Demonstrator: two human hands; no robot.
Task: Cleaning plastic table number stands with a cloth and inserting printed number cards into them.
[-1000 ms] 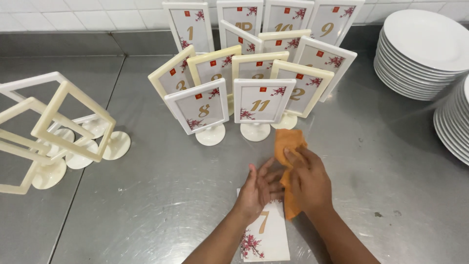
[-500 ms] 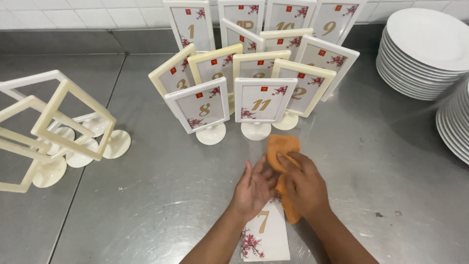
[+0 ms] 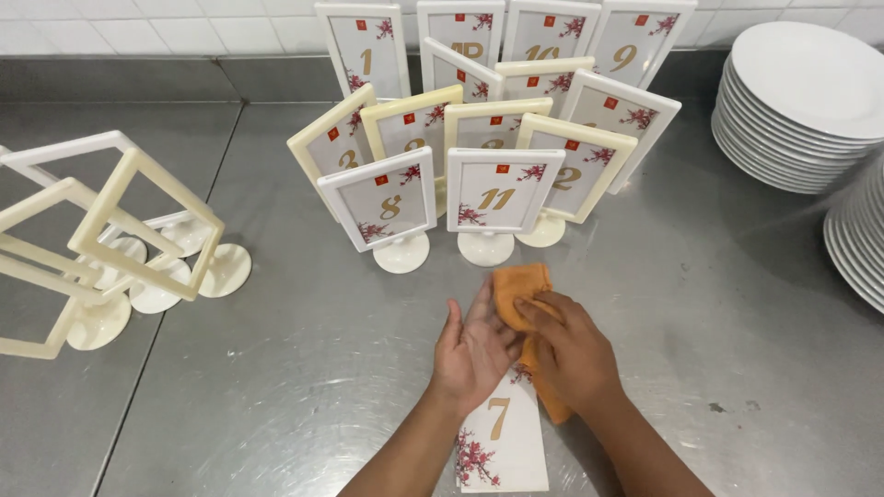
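Observation:
A white numbered card with red blossom print (image 3: 502, 433) lies flat on the steel counter (image 3: 304, 368) near the front edge. My left hand (image 3: 471, 350) rests flat on the card's upper part, fingers spread, pinning it down. My right hand (image 3: 571, 354) presses an orange cloth (image 3: 517, 283) onto the card's top end; part of the cloth trails under that hand along the card's right side.
Behind the hands stand several cream and white table-number frames with cards (image 3: 502, 193). Several empty cream frames (image 3: 110, 230) on round bases are grouped at the left. Stacks of white plates (image 3: 806, 101) sit at the right, more plates (image 3: 861, 230) at the edge.
Both hands and the cloth stay on the card; the cloth has shifted slightly under my right hand. The view has tilted a little.

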